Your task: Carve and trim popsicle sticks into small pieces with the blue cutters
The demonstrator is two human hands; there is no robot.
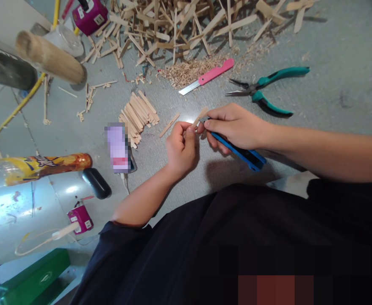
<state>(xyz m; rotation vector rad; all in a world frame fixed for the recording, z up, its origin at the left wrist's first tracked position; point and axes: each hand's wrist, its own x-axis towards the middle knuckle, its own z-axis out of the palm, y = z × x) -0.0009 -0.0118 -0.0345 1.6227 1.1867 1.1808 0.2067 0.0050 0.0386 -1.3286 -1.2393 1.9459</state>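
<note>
My left hand point(182, 148) is closed, pinching a wooden craft stick point(200, 116) that slants up to the right. Wrapped in the fingers of my right hand point(235, 125) is a blue utility knife point(240, 152), its tip end close against the stick. Beside my left hand a loose craft stick point(169, 125) lies on the grey surface. Farther left is a row of craft sticks point(138, 112) laid side by side. A pink-handled knife point(216, 72) with its blade out and teal-handled pliers point(259, 88) lie beyond my hands.
A large heap of craft sticks point(179, 25) covers the back, with wood shavings point(186, 74) before it. To the left are a phone point(118, 148) on a cable, a bamboo tube point(51, 57), a plastic bottle point(46, 168), a black case point(97, 183) and a purple power adapter point(80, 219).
</note>
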